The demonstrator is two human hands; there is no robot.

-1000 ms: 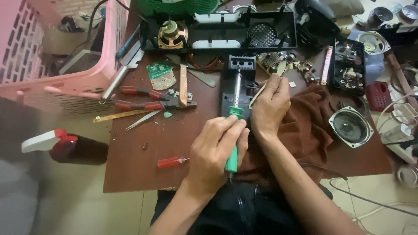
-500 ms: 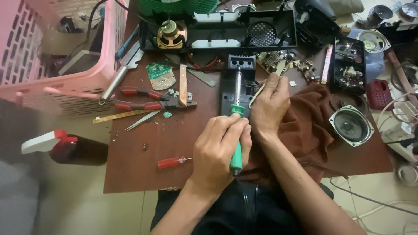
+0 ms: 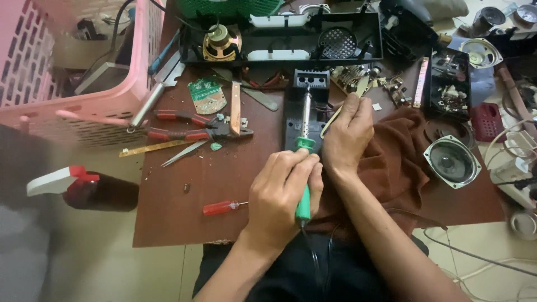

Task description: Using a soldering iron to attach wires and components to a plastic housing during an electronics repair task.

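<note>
My left hand (image 3: pixel 282 193) grips a green-handled soldering iron (image 3: pixel 305 146). Its metal shaft points away from me over a small black plastic casing (image 3: pixel 305 84) on the brown table (image 3: pixel 184 196). My right hand (image 3: pixel 347 134) rests just right of the iron on a brown cloth (image 3: pixel 403 162) and pinches pale metal tweezers (image 3: pixel 358 92), whose tip reaches toward the casing. The iron's cord runs down toward my lap.
Red-handled pliers (image 3: pixel 184 127), a green circuit board (image 3: pixel 206 95), a small red screwdriver (image 3: pixel 221 208) and a knife lie to the left. A long black housing with a speaker (image 3: pixel 221 42) spans the back. A pink basket (image 3: pixel 72 72), spray bottle (image 3: pixel 84 187) and oval speaker (image 3: pixel 452 162) flank the table.
</note>
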